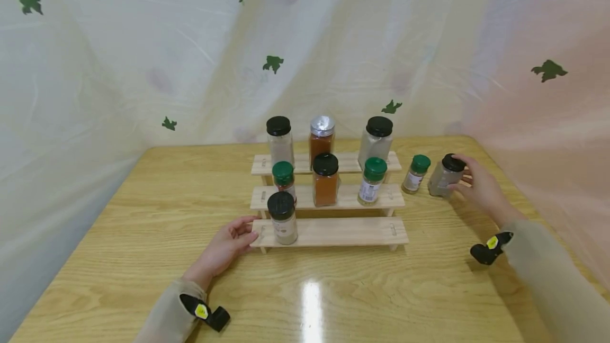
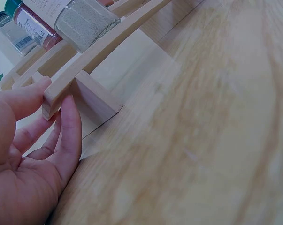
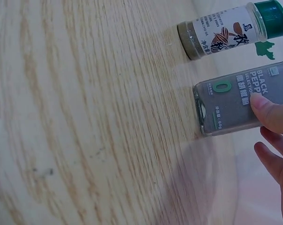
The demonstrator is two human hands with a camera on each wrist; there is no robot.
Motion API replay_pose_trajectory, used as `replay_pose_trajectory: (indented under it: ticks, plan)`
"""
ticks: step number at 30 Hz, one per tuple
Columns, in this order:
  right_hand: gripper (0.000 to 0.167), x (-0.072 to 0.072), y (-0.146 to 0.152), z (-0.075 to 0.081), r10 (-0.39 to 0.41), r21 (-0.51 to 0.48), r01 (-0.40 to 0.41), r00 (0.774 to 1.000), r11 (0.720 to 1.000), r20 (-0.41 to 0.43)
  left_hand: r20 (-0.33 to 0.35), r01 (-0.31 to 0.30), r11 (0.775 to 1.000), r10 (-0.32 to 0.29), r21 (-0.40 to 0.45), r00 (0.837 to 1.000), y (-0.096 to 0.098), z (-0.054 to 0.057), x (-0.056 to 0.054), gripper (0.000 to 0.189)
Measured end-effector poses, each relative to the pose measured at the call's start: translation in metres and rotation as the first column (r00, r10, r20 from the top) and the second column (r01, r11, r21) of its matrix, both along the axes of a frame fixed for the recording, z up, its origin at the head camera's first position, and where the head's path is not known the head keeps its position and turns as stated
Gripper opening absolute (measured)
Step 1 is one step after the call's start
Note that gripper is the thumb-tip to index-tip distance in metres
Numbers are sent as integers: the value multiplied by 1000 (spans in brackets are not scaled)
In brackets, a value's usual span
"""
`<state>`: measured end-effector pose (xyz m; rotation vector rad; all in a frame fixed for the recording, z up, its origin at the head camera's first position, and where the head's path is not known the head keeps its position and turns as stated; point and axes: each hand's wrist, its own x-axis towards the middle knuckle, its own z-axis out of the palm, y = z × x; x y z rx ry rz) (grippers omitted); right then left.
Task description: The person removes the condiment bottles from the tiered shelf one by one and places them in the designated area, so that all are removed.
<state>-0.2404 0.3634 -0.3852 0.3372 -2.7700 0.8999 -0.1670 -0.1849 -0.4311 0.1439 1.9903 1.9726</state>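
My left hand (image 1: 227,247) pinches the left end of the lowest shelf of a wooden three-step spice rack (image 1: 343,231). In the left wrist view the thumb lies on top of that shelf's end and the fingers (image 2: 70,131) are under it. Over at the right, my right hand (image 1: 481,187) grips a black pepper jar (image 1: 442,180) with a black lid, thumb on its labelled side (image 3: 230,105). Whether the jar's base touches the table cannot be told. Just left of it stands a green-capped spice bottle (image 1: 413,176).
On the lowest step a black-lidded jar (image 1: 284,226) stands at the left. Higher steps carry several jars, among them an orange-brown spice jar (image 1: 326,187) and a silver-lidded jar (image 1: 321,144). A patterned curtain (image 1: 214,68) hangs behind the wooden table (image 1: 157,210).
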Motion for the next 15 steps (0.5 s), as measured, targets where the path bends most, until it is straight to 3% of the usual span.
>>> replay_pose_trajectory:
  ticks: [15]
  plan:
    - [72,-7,0,2,-4,44,5,1000,999,-16,4,-9,1000,9,-21,1000,1,3,0,52]
